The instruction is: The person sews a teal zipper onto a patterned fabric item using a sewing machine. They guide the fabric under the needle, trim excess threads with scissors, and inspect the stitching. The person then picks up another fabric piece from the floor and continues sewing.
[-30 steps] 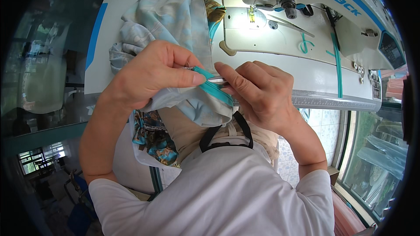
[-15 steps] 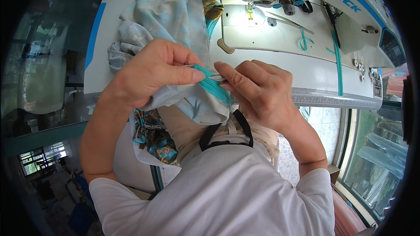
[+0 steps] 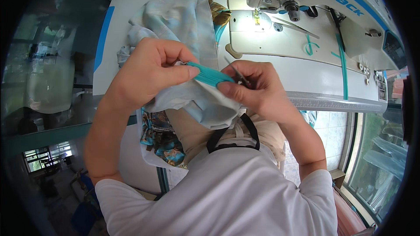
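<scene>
My left hand point(image 3: 151, 72) pinches the light blue patterned fabric point(image 3: 181, 22) together with one end of a teal ribbed band point(image 3: 209, 75). My right hand point(image 3: 258, 89) grips the band's other end and holds small metal thread snips point(image 3: 236, 72), blades pointing up toward the machine. The band is stretched between both thumbs. The fabric drapes from the white sewing table point(image 3: 131, 0) down over my lap.
A white industrial sewing machine point(image 3: 306, 22) stands at the upper right, its needle area lit, with teal thread scraps on its bed. A colourful printed cloth point(image 3: 159, 137) hangs below the table edge. Glass panes lie to the left and right.
My hands have drawn slightly apart, so more of the teal band shows between them. The right hand has turned, and the snips now point upward.
</scene>
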Motion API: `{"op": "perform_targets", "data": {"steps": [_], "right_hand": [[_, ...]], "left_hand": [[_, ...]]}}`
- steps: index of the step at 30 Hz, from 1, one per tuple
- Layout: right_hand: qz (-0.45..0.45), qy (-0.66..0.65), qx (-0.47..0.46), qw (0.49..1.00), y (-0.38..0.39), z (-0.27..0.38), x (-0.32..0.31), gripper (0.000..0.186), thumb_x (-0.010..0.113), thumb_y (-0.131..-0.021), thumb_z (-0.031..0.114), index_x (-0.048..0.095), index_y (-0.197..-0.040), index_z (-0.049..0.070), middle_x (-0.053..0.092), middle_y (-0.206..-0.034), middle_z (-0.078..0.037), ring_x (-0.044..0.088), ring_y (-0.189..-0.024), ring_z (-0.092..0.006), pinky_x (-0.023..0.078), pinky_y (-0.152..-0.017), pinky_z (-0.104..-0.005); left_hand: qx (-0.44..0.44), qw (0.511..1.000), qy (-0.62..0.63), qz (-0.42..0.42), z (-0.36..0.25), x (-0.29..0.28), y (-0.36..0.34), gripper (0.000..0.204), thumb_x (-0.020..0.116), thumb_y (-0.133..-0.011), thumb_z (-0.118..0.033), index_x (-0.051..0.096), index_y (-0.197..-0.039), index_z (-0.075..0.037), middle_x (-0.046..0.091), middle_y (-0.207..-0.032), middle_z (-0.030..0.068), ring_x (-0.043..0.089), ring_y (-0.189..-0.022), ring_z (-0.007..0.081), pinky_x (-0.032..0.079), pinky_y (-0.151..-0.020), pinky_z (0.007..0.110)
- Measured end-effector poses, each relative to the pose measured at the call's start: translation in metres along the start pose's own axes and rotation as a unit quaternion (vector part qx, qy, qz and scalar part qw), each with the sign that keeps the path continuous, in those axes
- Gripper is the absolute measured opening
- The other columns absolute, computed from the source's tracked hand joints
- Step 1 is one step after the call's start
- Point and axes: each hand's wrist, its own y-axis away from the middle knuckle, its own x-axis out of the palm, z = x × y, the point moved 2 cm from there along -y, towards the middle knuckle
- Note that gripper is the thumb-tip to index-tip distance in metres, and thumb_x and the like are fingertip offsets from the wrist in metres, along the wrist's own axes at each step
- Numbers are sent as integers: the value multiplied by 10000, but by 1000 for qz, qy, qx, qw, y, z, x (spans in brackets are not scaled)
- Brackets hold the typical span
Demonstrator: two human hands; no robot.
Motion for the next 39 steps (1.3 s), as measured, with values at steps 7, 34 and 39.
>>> {"op": "perform_targets", "data": {"steps": [7, 34, 39], "right_hand": [[10, 0, -41, 999, -7, 8, -7, 113, 755, -941, 78, 729, -984, -23, 575, -767, 68, 446, -692, -12, 356, -590, -219], [-15, 2, -36, 999, 0, 1, -24, 74, 753, -938, 47, 734, -965, -19, 585, -768, 63, 449, -701, -20, 364, -607, -224], [-109, 112, -134, 979, 6, 5, -21, 145, 787, -816, -55, 687, -904, 3, 595, -797, 4, 517, -713, -90, 421, -626, -262]], "left_hand": [[146, 988, 38, -33, 22, 16, 7, 106, 725, -946, -67, 729, -1011, 16, 574, -747, -53, 477, -665, 19, 372, -577, 222], [93, 987, -92, -94, 9, 35, 16, 86, 772, -893, -23, 716, -939, 23, 604, -780, -22, 500, -659, 43, 384, -560, 241], [433, 786, -371, -238, 15, 39, 12, 127, 764, -801, 26, 704, -910, 48, 619, -819, 75, 582, -707, 200, 483, -590, 322]]}}
